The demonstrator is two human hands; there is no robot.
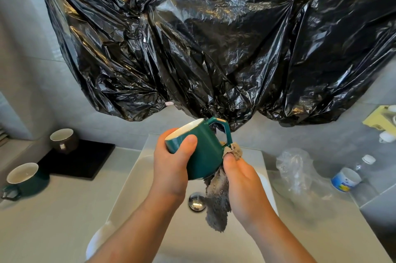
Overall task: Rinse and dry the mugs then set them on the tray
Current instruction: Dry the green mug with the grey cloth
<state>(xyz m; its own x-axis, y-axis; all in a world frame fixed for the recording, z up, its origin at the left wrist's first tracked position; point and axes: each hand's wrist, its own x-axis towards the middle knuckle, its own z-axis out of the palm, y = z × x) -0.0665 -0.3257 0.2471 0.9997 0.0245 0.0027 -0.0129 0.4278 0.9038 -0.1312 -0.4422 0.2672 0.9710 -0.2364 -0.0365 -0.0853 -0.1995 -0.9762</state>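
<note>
Over the middle of the sink (132, 187) I have the teal mug (205, 155) held up off the basin. The left hand (171, 168) has a full grip on it: the thumb lies across the near wall just under the rim, and the fingers wrap round the far side. The mug is tipped, with its mouth to the left and its handle up and away from me. The right hand (242, 177) keeps a tight pinching grip on a grey microfibre cloth (218, 198), pressing it to the mug near the foot of the handle. The cloth's loose end hangs down beside the sink's metal drain plug (196, 201).

Left of the sink, a black tray (85, 162) on the counter (53, 220) carries a brown mug (64, 140), upright. Also left of the sink but nearer me, a second teal mug (23, 179) stands on the counter, off the tray. Right of the sink I see a crumpled clear plastic bag (295, 168) and a clear bottle (351, 177) with a blue-and-white label. Behind the sink, black plastic sheeting (214, 48) covers the wall.
</note>
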